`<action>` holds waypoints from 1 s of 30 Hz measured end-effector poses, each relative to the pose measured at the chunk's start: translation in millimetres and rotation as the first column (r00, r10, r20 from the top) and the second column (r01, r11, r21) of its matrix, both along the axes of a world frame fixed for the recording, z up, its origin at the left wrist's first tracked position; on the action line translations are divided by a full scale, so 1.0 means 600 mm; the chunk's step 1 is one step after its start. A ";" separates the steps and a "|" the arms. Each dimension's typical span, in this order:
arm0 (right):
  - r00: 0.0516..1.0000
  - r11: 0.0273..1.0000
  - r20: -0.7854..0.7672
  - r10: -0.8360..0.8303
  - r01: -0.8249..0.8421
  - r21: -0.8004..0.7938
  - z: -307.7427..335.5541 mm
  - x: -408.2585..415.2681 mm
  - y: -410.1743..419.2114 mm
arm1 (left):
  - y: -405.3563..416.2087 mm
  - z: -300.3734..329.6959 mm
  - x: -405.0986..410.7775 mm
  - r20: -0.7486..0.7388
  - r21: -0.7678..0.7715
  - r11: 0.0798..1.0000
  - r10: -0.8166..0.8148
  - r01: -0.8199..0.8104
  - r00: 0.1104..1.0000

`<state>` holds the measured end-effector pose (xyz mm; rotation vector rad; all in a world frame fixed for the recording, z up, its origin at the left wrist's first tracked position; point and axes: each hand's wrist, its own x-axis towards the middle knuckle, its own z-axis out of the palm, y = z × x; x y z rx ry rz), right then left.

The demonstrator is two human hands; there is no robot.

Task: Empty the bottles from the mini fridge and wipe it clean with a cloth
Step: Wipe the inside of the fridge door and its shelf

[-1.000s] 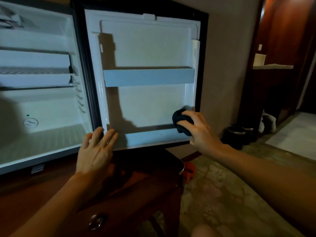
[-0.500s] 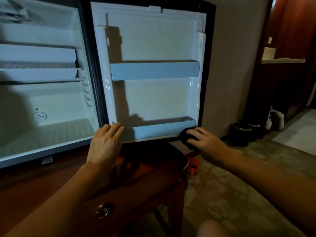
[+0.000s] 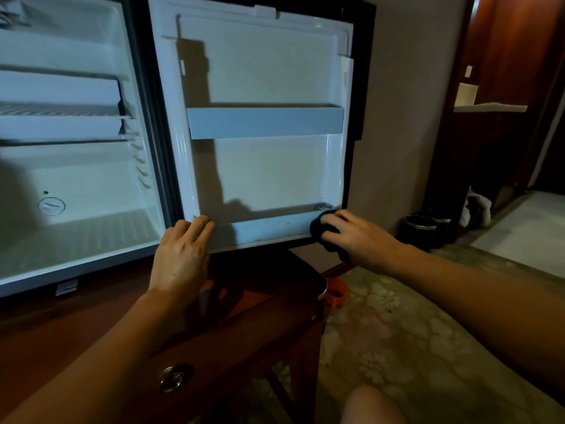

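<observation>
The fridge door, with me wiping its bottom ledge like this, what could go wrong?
1. The dark cloth in your right hand sits at the door's free corner; pushing there could swing it, though your left hand steadies the other end.
2. Specks on the lower door shelf may smear rather than lift.
3. Reaching further, your arm could bump the wooden cabinet below.

This looks like a hotel room or a furnished bedroom, though the dim light leaves some doubt. A mini fridge point(image 3: 76, 179) stands open on a dark wooden cabinet point(image 3: 244, 325) with a metal pull, against a plain wall. A floral carpet point(image 3: 397, 347) covers the floor, and 2 dark bins point(image 3: 425, 231) stand by wood-panelled joinery point(image 3: 519, 56).
</observation>
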<state>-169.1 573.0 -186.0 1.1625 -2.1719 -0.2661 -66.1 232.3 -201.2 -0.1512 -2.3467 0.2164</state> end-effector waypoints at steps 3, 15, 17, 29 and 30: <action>0.997 0.954 0.078 -0.027 0.049 -0.296 -0.012 -0.003 -0.006 | -0.002 -0.004 0.002 -0.035 0.016 1.000 -0.008 0.009 0.999; 0.998 0.959 0.047 -0.032 0.044 -0.278 -0.014 0.003 -0.017 | 0.005 -0.006 0.001 -0.036 -0.005 0.999 0.048 -0.049 0.998; 0.999 0.993 0.037 -0.025 0.029 -0.117 -0.019 0.006 -0.017 | 0.006 -0.004 0.001 -0.037 -0.015 0.999 0.052 -0.052 0.998; 1.000 0.978 0.009 -0.019 0.021 -0.208 -0.032 0.008 -0.026 | 0.012 -0.011 -0.002 -0.003 -0.009 0.997 0.075 -0.075 0.997; 1.000 0.995 -0.002 0.002 -0.002 -0.103 -0.034 0.006 -0.021 | 0.012 -0.011 -0.003 0.001 -0.009 0.997 0.076 -0.076 0.997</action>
